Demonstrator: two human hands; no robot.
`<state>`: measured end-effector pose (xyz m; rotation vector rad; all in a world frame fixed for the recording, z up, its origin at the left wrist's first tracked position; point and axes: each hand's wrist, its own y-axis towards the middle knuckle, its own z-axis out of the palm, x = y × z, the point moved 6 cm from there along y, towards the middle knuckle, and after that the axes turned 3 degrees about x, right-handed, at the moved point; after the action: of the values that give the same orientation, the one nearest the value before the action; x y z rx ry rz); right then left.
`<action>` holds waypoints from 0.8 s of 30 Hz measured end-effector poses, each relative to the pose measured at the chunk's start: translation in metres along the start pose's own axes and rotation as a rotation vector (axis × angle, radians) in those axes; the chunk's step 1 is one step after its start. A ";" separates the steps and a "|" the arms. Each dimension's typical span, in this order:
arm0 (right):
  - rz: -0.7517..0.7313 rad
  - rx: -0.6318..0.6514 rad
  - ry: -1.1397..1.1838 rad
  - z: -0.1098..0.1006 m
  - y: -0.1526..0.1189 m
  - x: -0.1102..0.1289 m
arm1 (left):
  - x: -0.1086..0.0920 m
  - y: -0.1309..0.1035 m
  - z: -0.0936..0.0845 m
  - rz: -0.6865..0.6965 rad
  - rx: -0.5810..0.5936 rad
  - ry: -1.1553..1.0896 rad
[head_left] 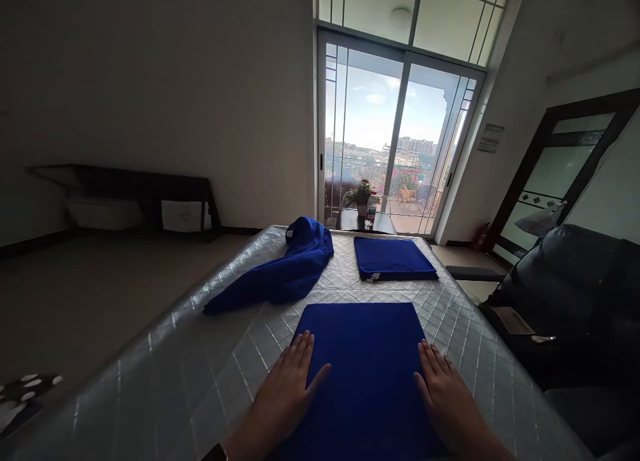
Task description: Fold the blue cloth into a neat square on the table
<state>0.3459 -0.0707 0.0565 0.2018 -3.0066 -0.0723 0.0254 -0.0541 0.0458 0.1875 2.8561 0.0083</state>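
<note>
A flat blue folded cloth (367,367) lies on the table in front of me, its near end cut off by the bottom of the view. My left hand (287,387) rests along its left edge with the fingers stretched out and the thumb on the fabric. Along the right edge lies my right hand (445,387), fingers also extended, thumb touching the cloth. Beyond it to the right is a neatly folded blue cloth (395,257) with a white label at its front edge. A crumpled blue cloth (285,267) lies loosely at the far left.
A shiny quilted silver cover (200,374) is spread over the table. Behind stands a small dark table with a potted plant (363,195) and a bottle (371,211), before glass sliding doors (373,121). A black sofa (580,301) is at the right.
</note>
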 end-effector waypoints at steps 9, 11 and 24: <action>0.040 0.051 0.148 0.008 -0.008 -0.007 | -0.001 0.000 -0.004 -0.042 0.060 0.107; 0.045 0.088 0.150 0.005 -0.008 -0.004 | -0.001 0.000 -0.005 -0.052 0.059 0.149; 0.041 0.040 0.166 0.006 -0.009 -0.005 | -0.183 -0.001 0.013 0.480 0.146 -0.068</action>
<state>0.3516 -0.0787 0.0498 0.1422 -2.8464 0.0077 0.2036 -0.0785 0.0832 0.8773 2.6725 -0.1079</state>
